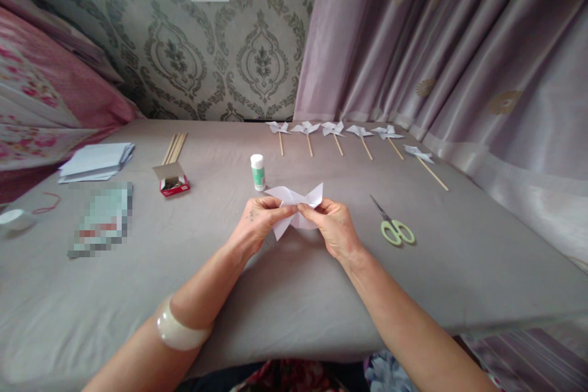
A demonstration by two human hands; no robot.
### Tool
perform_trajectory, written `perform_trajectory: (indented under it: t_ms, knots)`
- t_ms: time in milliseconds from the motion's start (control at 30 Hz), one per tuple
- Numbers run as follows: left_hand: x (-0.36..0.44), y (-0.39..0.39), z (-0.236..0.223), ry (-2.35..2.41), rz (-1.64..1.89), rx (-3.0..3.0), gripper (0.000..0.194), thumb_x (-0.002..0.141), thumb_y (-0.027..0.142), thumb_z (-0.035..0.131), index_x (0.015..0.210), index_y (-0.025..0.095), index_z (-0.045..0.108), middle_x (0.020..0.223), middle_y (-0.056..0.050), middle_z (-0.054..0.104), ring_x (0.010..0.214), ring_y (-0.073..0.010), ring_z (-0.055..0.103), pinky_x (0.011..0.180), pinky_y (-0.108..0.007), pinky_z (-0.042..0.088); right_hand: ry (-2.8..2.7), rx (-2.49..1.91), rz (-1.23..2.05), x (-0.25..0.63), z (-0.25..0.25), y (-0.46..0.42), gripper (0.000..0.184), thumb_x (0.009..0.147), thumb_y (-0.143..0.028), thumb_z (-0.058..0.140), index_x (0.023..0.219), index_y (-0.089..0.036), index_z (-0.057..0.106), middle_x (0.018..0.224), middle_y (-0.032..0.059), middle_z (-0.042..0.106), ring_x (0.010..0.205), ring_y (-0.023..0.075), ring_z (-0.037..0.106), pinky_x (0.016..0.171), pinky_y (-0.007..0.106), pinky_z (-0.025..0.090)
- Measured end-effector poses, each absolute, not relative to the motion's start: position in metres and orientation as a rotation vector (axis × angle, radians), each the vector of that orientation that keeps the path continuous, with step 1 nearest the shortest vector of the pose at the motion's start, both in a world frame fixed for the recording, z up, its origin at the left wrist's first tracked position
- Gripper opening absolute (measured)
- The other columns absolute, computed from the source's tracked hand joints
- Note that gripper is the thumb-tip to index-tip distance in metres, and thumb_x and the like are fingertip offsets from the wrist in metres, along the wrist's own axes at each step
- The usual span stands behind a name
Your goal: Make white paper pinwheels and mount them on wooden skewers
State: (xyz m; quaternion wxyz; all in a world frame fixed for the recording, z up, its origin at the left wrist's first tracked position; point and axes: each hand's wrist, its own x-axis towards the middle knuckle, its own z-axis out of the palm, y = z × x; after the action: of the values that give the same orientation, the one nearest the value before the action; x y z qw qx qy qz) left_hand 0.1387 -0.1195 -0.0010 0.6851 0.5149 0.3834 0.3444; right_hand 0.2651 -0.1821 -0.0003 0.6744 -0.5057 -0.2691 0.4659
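A white paper pinwheel [301, 220] with folded blades is held up over the table, without a stick that I can see. My left hand [264, 219] grips its left side, thumb pressed near the centre. From the right, my right hand [333, 223] pinches the same paper, and its thumb meets the left thumb at the middle. Just behind the left hand stands a white and green glue stick [258, 173], capped and upright. Scissors [392, 225] with light green handles lie to the right of the right hand, blades pointing away.
Several finished pinwheels [332, 129] on wooden sticks line the back right. At left are a stack of white paper [95, 162], wooden sticks [175, 148], an open red box [173, 184] of small metal pieces, a blurred packet [103, 217], a white roll [17, 219] and red string [49, 202].
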Motion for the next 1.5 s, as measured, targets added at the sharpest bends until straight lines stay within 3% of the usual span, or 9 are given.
perform_trajectory:
  t_ms: [500,667,1000,1233,1500]
  knots:
    - [0.141,-0.126,0.009,0.682,0.799,1.053,0.032,0.056,0.029,0.082,0.081,0.013,0.070,0.078,-0.003,0.068,0.070,-0.0127,0.059,0.070,-0.025,0.044,-0.682,-1.077,0.994,0.268,0.001,-0.186,0.025,0.060,-0.034,0.080,0.077,-0.018,0.071,0.075,0.0009,0.072,0.072,0.0157,0.063,0.075,0.030,0.047]
    - [0.138,-0.131,0.018,0.696,0.925,1.238,0.031,0.055,0.033,0.082,0.075,0.013,0.068,0.070,0.000,0.064,0.064,-0.0109,0.054,0.064,-0.023,0.042,-0.866,-0.991,0.990,0.273,0.009,-0.192,0.026,0.063,-0.029,0.079,0.086,-0.021,0.070,0.086,0.0006,0.073,0.083,0.0169,0.065,0.080,0.031,0.049]
    - [0.128,-0.136,0.030,0.561,0.999,1.692,0.026,0.070,0.039,0.073,0.076,0.014,0.068,0.071,-0.004,0.065,0.064,-0.0129,0.056,0.057,-0.023,0.042,-1.264,-1.095,0.701,0.288,0.019,-0.201,0.014,0.072,-0.032,0.073,0.079,-0.021,0.067,0.078,0.0005,0.065,0.074,0.0149,0.060,0.071,0.028,0.049]
    - [0.116,-0.139,0.044,0.273,1.115,2.003,0.018,0.078,0.034,0.067,0.083,0.017,0.071,0.082,-0.010,0.070,0.076,-0.0180,0.063,0.071,-0.029,0.048,-1.483,-1.001,0.504,0.291,0.032,-0.211,0.004,0.078,-0.026,0.069,0.080,-0.023,0.070,0.083,0.0029,0.065,0.078,0.0151,0.061,0.074,0.029,0.049]
    - [0.110,-0.139,0.047,0.319,1.028,2.030,0.020,0.078,0.040,0.065,0.083,0.023,0.075,0.082,-0.010,0.072,0.082,-0.0232,0.064,0.081,-0.036,0.048,-1.569,-0.978,0.462,0.292,0.039,-0.218,0.007,0.081,-0.027,0.066,0.082,-0.026,0.073,0.083,0.0029,0.066,0.079,0.0163,0.062,0.074,0.030,0.048]
